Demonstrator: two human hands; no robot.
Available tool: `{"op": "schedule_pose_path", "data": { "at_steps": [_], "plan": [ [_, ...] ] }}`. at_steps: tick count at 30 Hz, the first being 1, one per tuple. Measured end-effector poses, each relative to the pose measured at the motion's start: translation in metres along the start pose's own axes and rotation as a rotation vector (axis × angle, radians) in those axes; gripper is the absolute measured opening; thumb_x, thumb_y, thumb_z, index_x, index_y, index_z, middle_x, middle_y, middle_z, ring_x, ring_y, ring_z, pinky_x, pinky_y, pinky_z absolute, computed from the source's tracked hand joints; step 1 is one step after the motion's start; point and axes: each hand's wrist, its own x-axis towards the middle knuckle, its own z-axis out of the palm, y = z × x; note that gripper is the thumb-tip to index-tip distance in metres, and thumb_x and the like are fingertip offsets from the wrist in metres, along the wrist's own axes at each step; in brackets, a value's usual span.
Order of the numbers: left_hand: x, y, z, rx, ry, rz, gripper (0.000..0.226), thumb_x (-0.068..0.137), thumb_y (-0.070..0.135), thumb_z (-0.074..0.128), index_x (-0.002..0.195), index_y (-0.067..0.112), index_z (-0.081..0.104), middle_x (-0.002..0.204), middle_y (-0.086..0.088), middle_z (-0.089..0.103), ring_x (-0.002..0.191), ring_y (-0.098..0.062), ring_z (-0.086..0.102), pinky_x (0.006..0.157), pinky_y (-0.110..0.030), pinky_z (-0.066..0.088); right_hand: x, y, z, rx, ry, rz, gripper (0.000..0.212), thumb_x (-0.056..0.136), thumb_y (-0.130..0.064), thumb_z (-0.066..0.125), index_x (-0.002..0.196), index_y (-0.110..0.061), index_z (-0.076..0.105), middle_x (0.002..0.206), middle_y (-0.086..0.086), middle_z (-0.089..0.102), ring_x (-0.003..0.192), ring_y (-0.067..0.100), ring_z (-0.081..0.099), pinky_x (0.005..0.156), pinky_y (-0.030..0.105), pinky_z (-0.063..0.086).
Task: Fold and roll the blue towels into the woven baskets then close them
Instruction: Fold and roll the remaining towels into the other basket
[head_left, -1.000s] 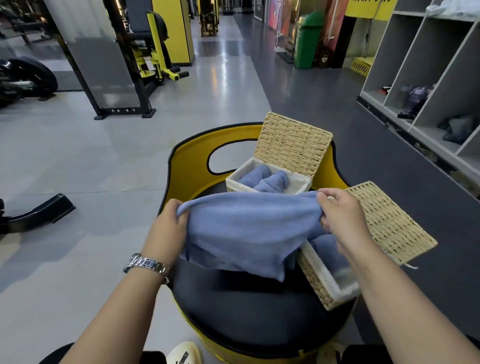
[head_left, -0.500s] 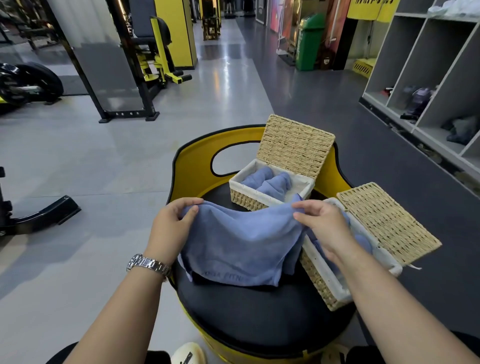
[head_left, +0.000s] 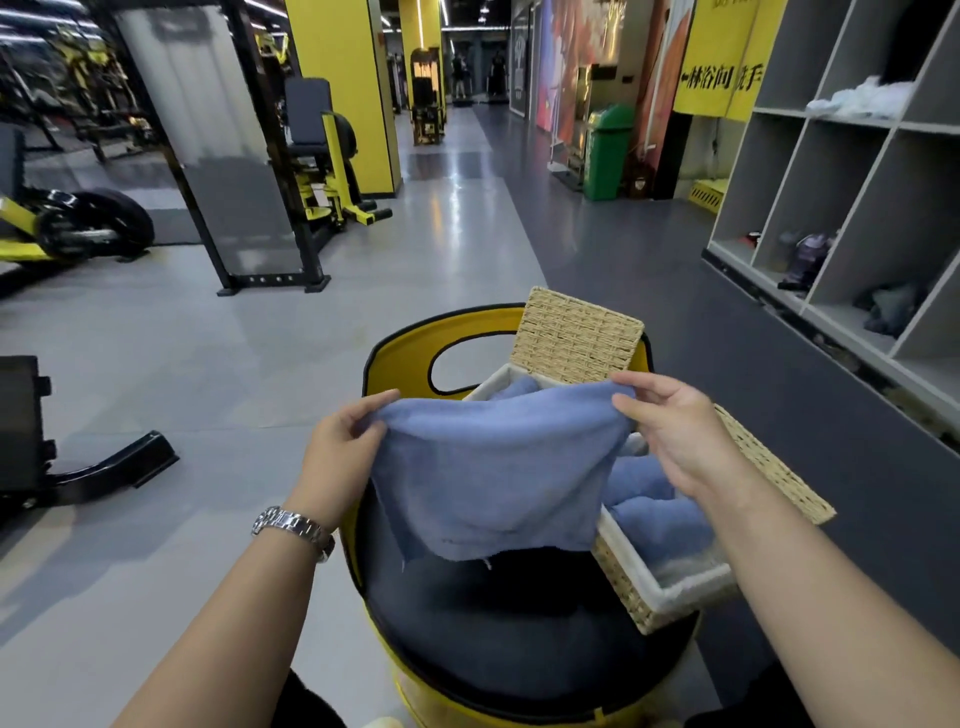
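Note:
A blue towel (head_left: 493, 473) hangs spread in the air above the black seat (head_left: 498, 623) of a yellow chair. My left hand (head_left: 340, 449) pinches its upper left corner and my right hand (head_left: 675, 431) pinches its upper right corner. Behind the towel stands a woven basket (head_left: 493, 382) with its lid (head_left: 576, 335) raised and blue towels inside, mostly hidden. At the right, a second woven basket (head_left: 654, 597) sits on the seat edge with rolled blue towels (head_left: 654, 514) in it and its lid (head_left: 779, 467) lying open to the right.
The chair's yellow backrest (head_left: 400, 364) with a cut-out rises behind the baskets. Grey cubby shelves (head_left: 831, 218) line the right wall. Gym machines (head_left: 311, 171) stand at the left and back, and a black machine base (head_left: 104, 467) lies on the floor at the left.
Both hands have lifted the towel off the seat and spread it wider; the right hand moved up and to the right. The view has tilted upward.

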Motion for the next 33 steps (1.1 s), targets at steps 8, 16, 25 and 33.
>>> {"op": "schedule_pose_path", "data": {
  "at_steps": [8,16,25,33],
  "plan": [
    [-0.003,0.044,-0.036,-0.15,0.011,0.021,0.019,0.092,0.011,0.058,0.093,0.027,0.069,0.093,0.004,0.069,0.096,-0.014,0.063,0.081,-0.018,0.054,-0.02,-0.047,-0.004,-0.127,-0.069,-0.057,0.027,0.084,0.003,0.064,0.099,-0.018,0.069,0.106,0.003,0.069,0.108,0.019,0.061,0.084,0.026,0.051],
    [-0.005,0.099,-0.065,0.026,-0.053,0.064,0.041,0.085,0.007,0.066,0.121,0.027,0.061,0.116,0.004,0.058,0.085,-0.019,0.062,0.075,-0.029,0.055,-0.044,-0.086,-0.003,0.061,0.002,-0.155,0.011,0.084,-0.001,0.065,0.086,-0.011,0.069,0.083,0.005,0.07,0.075,0.012,0.067,0.066,0.023,0.056],
    [-0.015,0.106,-0.072,-0.101,0.075,0.099,0.015,0.085,0.007,0.067,0.089,0.022,0.068,0.084,-0.003,0.065,0.078,-0.015,0.061,0.06,-0.011,0.054,-0.057,-0.095,-0.008,0.019,-0.051,-0.103,0.022,0.084,0.001,0.065,0.104,-0.009,0.067,0.096,0.007,0.07,0.08,0.014,0.069,0.071,0.026,0.058],
    [-0.018,0.105,-0.077,0.123,0.043,0.124,0.037,0.081,0.005,0.071,0.117,0.015,0.065,0.1,-0.006,0.066,0.072,-0.018,0.057,0.07,-0.022,0.055,-0.058,-0.091,-0.007,0.112,-0.013,-0.163,0.024,0.081,0.002,0.068,0.098,-0.014,0.069,0.093,0.006,0.071,0.087,0.017,0.068,0.071,0.022,0.055]
  ]
}}
